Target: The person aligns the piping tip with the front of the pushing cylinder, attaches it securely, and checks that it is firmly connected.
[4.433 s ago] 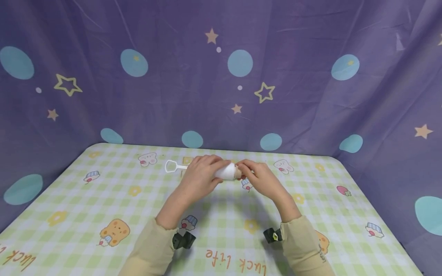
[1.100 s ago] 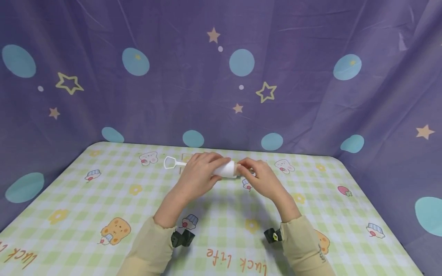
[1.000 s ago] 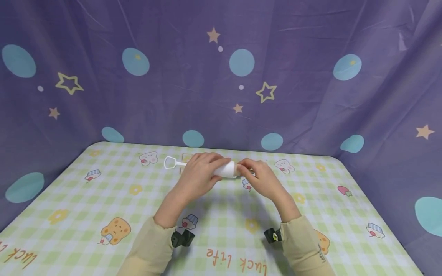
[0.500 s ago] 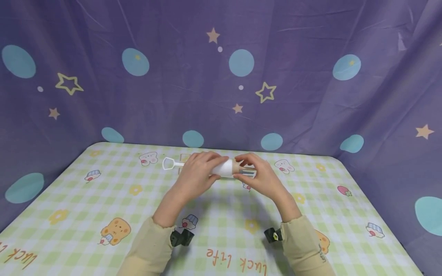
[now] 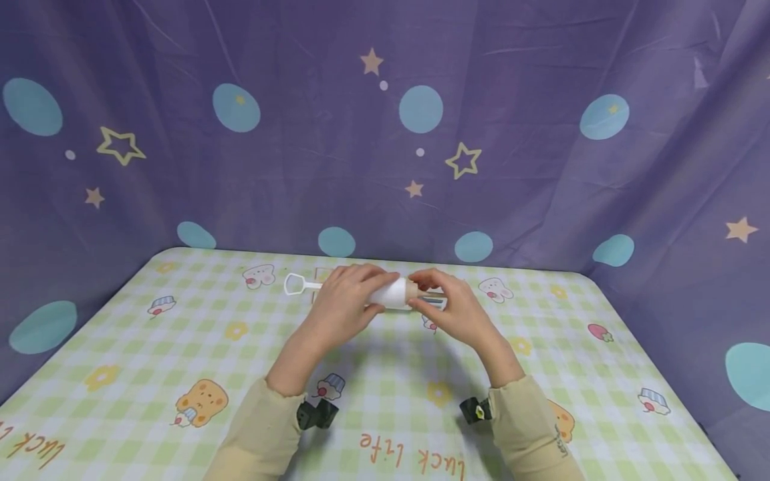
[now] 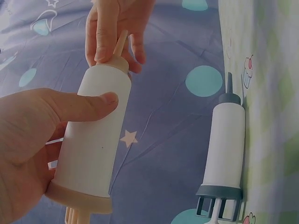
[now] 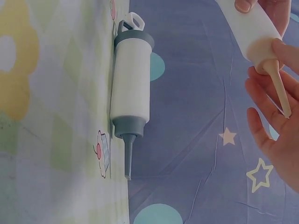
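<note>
My left hand point(image 5: 343, 300) grips a white syringe-shaped tube point(image 6: 96, 121) with tan end parts, its thumb lying along the barrel. At the tube's right end, my right hand point(image 5: 454, 304) holds the tan collar point(image 6: 116, 63) between thumb and fingers. The slim tan nozzle point(image 7: 279, 88) runs from the collar toward the right palm. A white plunger handle point(image 5: 311, 286) sticks out left of the left hand. Close behind, a second white tube point(image 7: 131, 79) with grey-blue flange and nozzle lies on the table; the hands mostly hide it in the head view.
A green-and-white checked cloth point(image 5: 240, 374) with cartoon prints covers the table. Purple curtain point(image 5: 289, 187) with stars and blue dots hangs behind and at both sides. Dark bands point(image 5: 319, 414) sit on the wrists, over beige sleeves point(image 5: 259, 434).
The right fingers have spread from a tight pinch at the nozzle to a wider hold on the collar, uncovering the nozzles. The held tube has shifted slightly left.
</note>
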Motion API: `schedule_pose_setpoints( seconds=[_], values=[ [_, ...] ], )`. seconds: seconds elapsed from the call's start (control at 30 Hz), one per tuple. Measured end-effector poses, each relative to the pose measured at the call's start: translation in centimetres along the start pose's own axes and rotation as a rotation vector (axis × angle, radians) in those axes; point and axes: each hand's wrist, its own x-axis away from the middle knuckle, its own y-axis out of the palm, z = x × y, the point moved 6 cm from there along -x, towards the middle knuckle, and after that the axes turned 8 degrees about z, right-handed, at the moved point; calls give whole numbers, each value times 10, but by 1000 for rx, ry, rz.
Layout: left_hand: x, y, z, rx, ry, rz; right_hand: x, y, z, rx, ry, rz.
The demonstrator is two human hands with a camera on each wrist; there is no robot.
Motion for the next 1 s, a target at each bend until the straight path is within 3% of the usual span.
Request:
schedule_pose_setpoints(
  seconds=[0.33, 0.73, 1.0],
  values=[
    [-2, -1, 3, -16, 12, 11, -2, 0, -3, 16, -24, -6],
    [-5, 1, 8, -64, -3, 63, -3, -5, -3, -41, 27, -13],
    [-1, 7, 7, -37, -22, 19, 3, 0, 9, -69, 89, -52]
  ],
)
